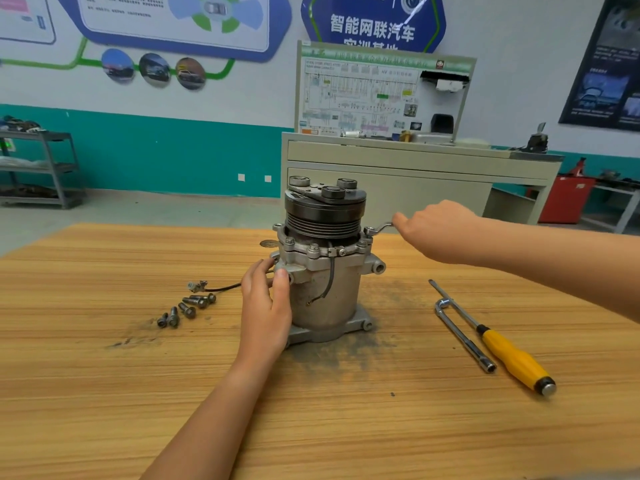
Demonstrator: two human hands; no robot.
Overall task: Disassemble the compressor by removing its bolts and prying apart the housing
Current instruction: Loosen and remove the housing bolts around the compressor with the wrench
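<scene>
A grey metal compressor (pixel 329 289) stands upright on the wooden table (pixel 104 393), with its black pulley (pixel 325 213) on top. My left hand (pixel 266 303) grips the housing's left side, thumb on a mounting lug. Behind the compressor, my right hand (pixel 433 226) is shut on a small ring wrench (pixel 379 229). The wrench's ring end sits over a bolt on the right of the flange. Other bolts (pixel 314 248) remain in the flange's front. Several removed bolts (pixel 188 308) lie loose on the table to the left.
A yellow-handled screwdriver (pixel 502 344) and an L-shaped socket wrench (pixel 464 336) lie on the table to the right. The compressor's black wire with a connector (pixel 198 285) trails left. Dark grime surrounds the base. A beige cabinet (pixel 415 168) stands beyond the table.
</scene>
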